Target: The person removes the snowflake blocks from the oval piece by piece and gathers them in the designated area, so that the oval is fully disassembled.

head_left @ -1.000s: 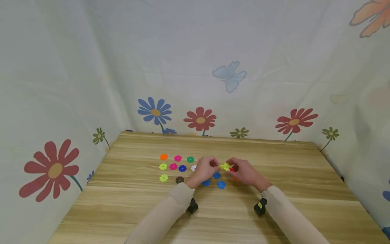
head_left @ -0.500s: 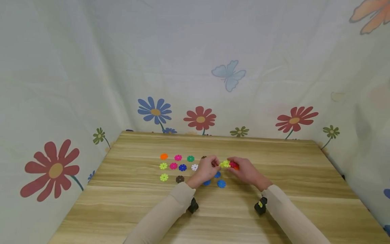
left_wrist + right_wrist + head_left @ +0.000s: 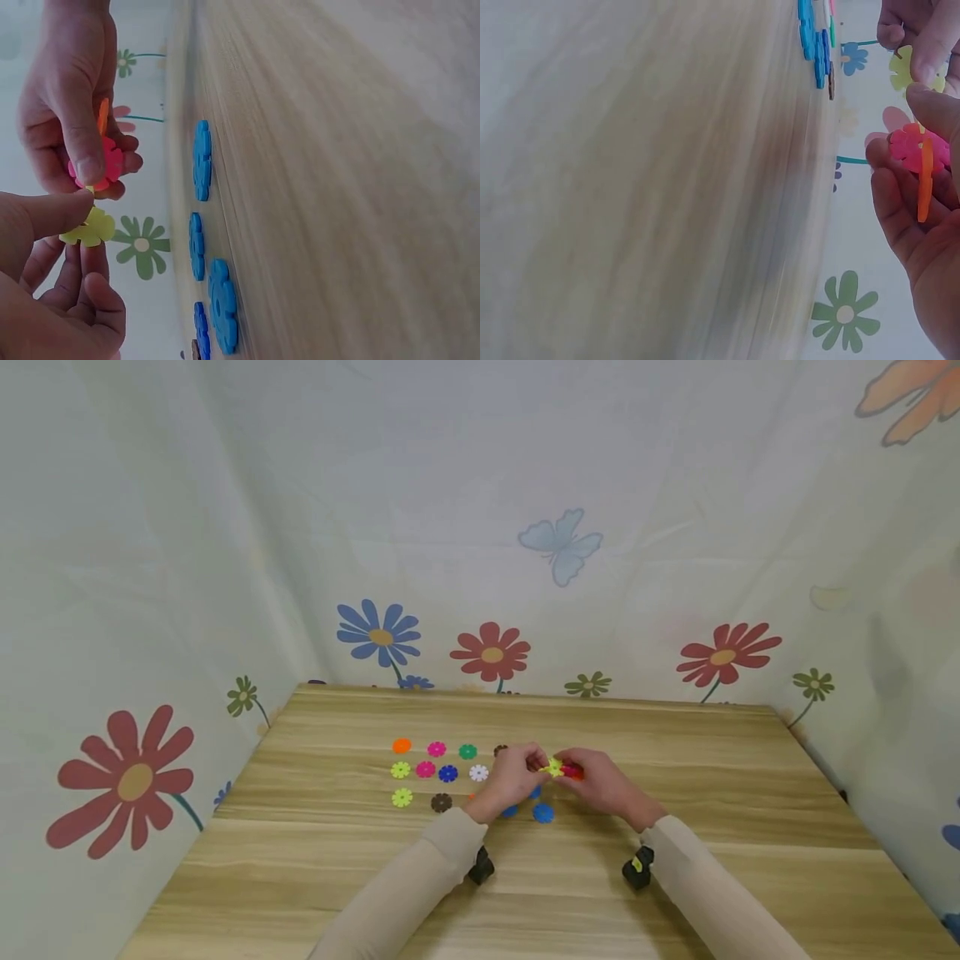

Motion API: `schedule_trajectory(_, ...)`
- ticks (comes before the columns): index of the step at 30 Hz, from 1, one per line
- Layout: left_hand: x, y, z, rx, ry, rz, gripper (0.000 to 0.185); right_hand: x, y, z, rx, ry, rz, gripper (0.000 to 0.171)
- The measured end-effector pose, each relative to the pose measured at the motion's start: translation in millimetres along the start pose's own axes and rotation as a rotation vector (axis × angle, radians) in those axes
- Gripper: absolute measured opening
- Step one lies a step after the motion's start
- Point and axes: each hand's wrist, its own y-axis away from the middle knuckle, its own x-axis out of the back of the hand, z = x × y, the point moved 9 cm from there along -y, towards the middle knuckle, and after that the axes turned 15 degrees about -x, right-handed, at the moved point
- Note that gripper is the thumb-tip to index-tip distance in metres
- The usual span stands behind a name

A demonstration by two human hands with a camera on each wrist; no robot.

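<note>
In the head view my left hand [image 3: 512,778] and right hand [image 3: 600,783] meet above the table. Between thumb and fingers, the left hand pinches a yellow flower-shaped plastic disc [image 3: 90,229]. My right hand grips a pink flower disc [image 3: 907,148], from which an orange disc [image 3: 925,184] stands out edge-on. A small yellow piece [image 3: 921,128] shows between the two thumbs, joining the pink disc; most of it is covered by fingertips. The pieces appear linked as a short chain, off the tabletop.
Several loose flower discs lie left of the hands on the wooden table [image 3: 675,877], among them orange [image 3: 402,746], green [image 3: 468,752], white [image 3: 478,772] and dark blue [image 3: 447,773]. Blue discs [image 3: 543,812] lie just below the hands. A flower-printed curtain [image 3: 637,543] stands behind.
My left hand has shifted slightly right, uncovering the white disc and part of a brown one. The right hand has turned the pink and orange discs a little while still gripping them.
</note>
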Motion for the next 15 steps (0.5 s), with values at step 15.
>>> schedule_trajectory(15,7.2,2.5,1.4,0.024,-0.11,0.046,0.012,-1.1,-4.1,-4.0,-0.008,-0.009,0.0,0.034)
